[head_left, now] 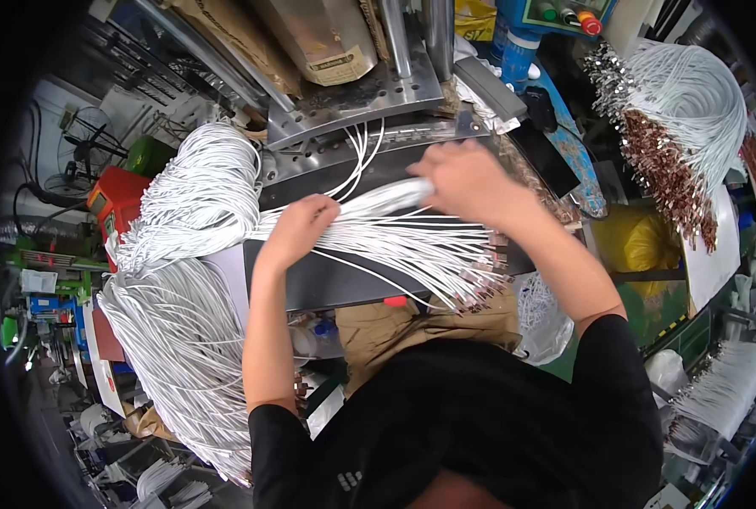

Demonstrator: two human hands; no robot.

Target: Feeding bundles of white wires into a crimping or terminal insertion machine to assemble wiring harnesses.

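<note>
White cables (395, 246) lie across a dark work surface, fanned out to the right, with brown-red ends (484, 288). My left hand (297, 231) has its fingers curled over the cables near the left edge of the surface. A raised strand bundle (386, 197), smeared by motion, runs from there to my right hand (467, 182). The right fingers are bent and blurred, closed about the bundle's end; the fingertips do not show clearly. Several single cables (361, 161) reach from under the press plate (361, 106) down toward my left hand.
A big coil of white cables (200, 182) and a thick hanging bundle (183, 348) crowd the left side. Metal press columns (395, 42) stand ahead. A control box with buttons (556, 13) is at the upper right. Another cable coil (683, 93) hangs far right. A yellow bag (641, 242) sits below.
</note>
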